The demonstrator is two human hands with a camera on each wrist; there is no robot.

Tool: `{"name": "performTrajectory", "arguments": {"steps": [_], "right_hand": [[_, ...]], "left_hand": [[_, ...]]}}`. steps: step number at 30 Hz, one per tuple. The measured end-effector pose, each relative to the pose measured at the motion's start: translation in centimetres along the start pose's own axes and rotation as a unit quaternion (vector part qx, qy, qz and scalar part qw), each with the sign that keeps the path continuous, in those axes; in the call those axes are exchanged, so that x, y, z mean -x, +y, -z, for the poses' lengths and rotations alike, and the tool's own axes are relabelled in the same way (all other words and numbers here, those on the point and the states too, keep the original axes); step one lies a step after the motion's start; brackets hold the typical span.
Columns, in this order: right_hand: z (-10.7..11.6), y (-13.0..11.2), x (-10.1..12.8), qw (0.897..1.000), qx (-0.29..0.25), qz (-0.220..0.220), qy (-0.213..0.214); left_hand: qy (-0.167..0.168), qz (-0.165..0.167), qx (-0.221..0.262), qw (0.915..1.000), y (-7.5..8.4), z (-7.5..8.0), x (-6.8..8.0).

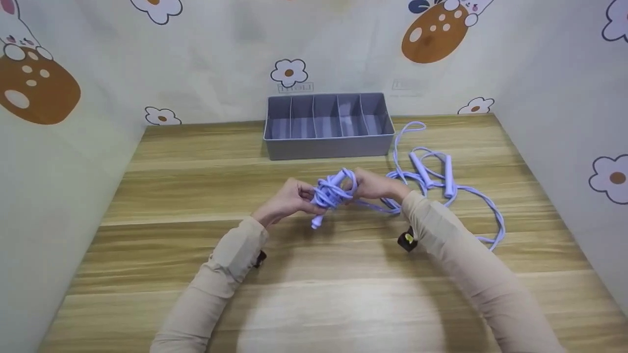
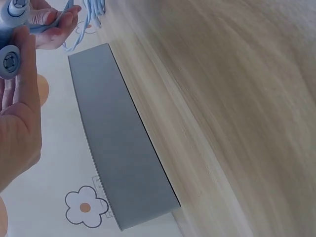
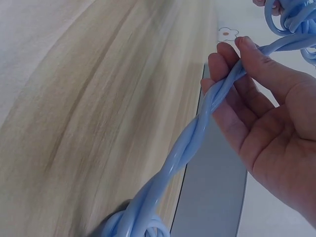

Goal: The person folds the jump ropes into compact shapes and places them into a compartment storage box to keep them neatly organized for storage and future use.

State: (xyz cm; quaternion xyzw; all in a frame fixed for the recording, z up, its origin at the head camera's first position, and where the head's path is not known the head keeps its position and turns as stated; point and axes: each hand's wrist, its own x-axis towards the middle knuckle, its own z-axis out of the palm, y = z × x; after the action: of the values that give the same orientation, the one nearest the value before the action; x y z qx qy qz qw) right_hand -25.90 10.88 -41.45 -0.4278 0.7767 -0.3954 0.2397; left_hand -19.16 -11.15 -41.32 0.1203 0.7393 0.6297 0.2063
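the wound bundle [image 1: 334, 192] of pale violet-blue rope is hanging between the two hands, above the desk [image 1: 147, 235], and its handles are slanting through the coils: in the head view the long axis is running from a lower end near the person to an upper end farther off and to the right. the left hand [image 1: 295, 197] is touching the bundle along its left side, thumb and fingers gripping it, so this hand is carrying the coils most closely. the right hand [image 1: 371, 184] is standing on the opposite side, its thumb and fingertips pinching a doubled, twisted strand [image 3: 186, 143] just beside the coils. that strand is leaving the bundle rightward, crossing the line of the handles rather than following it, then sloping past the right hand to more rope on the desk; where it is ending, i cannot tell. two loose handles [image 1: 448, 176] are lying there to the right, well apart from the left hand and nearer the right. a grey divided box [image 1: 329, 148] is resting beyond both hands, its long axis running left to right.
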Motion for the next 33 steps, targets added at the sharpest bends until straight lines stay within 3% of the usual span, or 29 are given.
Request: {"name": "performTrajectory", "arguments": {"steps": [4, 7, 12, 19, 24, 33], "right_hand": [[0.2, 0.0, 0.0, 1.000, 0.000, -0.009, -0.002], [0.4, 0.1, -0.2, 1.000, -0.001, 0.008, -0.012], [0.6, -0.3, -0.6, 0.998, 0.032, 0.035, -0.044], [0.7, -1.4, -1.2, 0.995, 0.011, -0.044, -0.093], [0.6, -1.6, -1.3, 0.991, 0.017, -0.069, -0.114], [0.7, -2.0, -1.5, 0.982, 0.021, -0.125, -0.139]], "left_hand": [[0.011, -0.012, -0.008, 0.9998, -0.1, -0.1, -0.1], [0.009, -0.020, -0.019, 0.9996, -0.1, -0.2, 0.0], [-0.034, -0.036, -0.040, 0.9980, -0.1, -0.5, 0.1], [-0.108, -0.037, -0.086, 0.9897, 0.3, -0.4, 0.1], [-0.152, -0.040, -0.103, 0.9821, 0.7, -0.4, 0.0], [-0.194, -0.059, -0.128, 0.9708, 0.7, -0.9, -0.2]]}}
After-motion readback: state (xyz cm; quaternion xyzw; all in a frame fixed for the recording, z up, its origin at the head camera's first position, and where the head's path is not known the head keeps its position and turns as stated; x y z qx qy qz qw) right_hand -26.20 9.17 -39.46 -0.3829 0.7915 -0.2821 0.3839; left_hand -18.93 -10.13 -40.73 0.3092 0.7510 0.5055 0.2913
